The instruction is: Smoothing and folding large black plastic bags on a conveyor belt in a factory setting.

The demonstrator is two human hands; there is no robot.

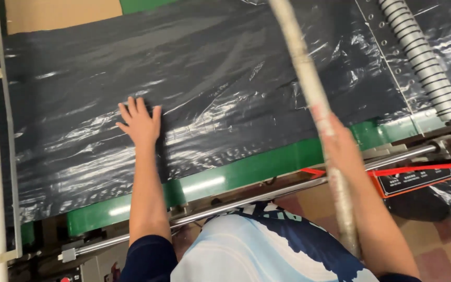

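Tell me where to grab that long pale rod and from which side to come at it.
Grip the long pale rod on its bare shaft just above the right hand, which already wraps it low down. Come from the right side: the rod slants over the dark plastic sheet, and the left hand lies flat on that sheet to its left. A round, slim shaft probably suits a full wrap.

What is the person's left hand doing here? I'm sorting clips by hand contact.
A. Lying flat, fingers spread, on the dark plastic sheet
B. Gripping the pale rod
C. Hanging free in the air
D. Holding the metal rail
A: the left hand lies palm down on the dark plastic sheet, while the right hand grips the pale rod.
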